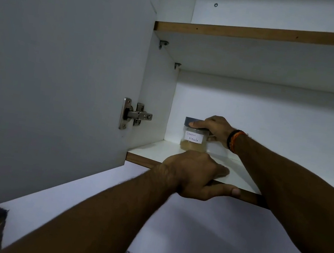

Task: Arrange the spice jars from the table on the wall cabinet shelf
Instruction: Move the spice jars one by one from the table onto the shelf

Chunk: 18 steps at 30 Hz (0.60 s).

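Cabinet door, grey, open, filling the field from 9 to 11 o'clock; metal hinge fixed at its inner edge, just left of centre. Lower shelf, white with a brown front edge, running from centre toward 3 o'clock. Left hand, just below centre, grips that front edge: fingers curled over the top of the board, thumb pressed along the underside. Spice jar, clear, dark lid, paper label reading "Garam Masala", tan powder in the bottom; stands upright on the lower shelf near the back left corner, directly behind the left hand at its 12 o'clock, apart from it. Right hand, at the jar's 3 o'clock, holds the jar at the lid, thumb laid flat along the lid's front, the other fingers hidden behind. Wristbands, dark and orange, on the right wrist. Upper shelf, at 1 o'clock.
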### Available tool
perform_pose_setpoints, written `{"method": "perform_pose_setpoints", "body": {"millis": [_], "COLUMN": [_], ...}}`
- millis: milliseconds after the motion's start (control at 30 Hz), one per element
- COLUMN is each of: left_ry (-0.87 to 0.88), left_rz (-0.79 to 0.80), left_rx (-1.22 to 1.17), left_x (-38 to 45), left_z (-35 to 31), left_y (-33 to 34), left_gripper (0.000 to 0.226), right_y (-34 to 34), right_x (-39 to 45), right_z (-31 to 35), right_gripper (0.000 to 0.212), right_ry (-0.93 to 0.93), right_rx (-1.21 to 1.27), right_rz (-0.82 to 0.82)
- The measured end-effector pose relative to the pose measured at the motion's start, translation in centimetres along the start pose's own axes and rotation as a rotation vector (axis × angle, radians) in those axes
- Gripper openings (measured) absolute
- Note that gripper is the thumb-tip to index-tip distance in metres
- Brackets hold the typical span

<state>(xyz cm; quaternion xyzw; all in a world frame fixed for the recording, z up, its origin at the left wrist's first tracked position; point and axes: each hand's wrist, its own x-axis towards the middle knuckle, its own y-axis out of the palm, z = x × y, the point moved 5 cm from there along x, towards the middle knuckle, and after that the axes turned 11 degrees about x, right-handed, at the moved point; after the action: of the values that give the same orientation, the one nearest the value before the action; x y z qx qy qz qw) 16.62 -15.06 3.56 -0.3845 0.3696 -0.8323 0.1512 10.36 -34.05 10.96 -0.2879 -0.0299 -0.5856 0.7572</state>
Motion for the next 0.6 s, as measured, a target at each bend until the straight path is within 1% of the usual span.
{"method": "perform_pose_setpoints", "body": {"millis": [233,300,367,467,600], "left_ry": [0.008,0.005,-0.006,-0.008,-0.007], "left_rz": [-0.033,-0.025,-0.016,-0.046,-0.081], "left_rx": [0.011,0.039,0.064,0.044,0.046], "left_x": [-0.1,-0.2,-0.2,-0.3,-0.3], "left_z": [-0.1,-0.1,-0.2,-0.1,-0.1], "left_y": [-0.5,-0.5,-0.6,-0.6,-0.5], "left_gripper": [0.059,0.066,0.075,0.062,0.057], "right_y": [1.5,1.7,1.9,1.9,1.8], "right_x": [1.7,1.8,1.9,1.6,1.4], "right_z": [0.6,0.6,0.6,0.5,0.3], "right_gripper": [0.039,0.041,0.049,0.058,0.059], "right_ry": [0.005,-0.001,-0.005,-0.005,-0.002], "right_rx": [-0.049,-0.048,-0.043,-0.022,0.01], "right_rz": [0.014,0.015,0.013,0.006,-0.014]}}
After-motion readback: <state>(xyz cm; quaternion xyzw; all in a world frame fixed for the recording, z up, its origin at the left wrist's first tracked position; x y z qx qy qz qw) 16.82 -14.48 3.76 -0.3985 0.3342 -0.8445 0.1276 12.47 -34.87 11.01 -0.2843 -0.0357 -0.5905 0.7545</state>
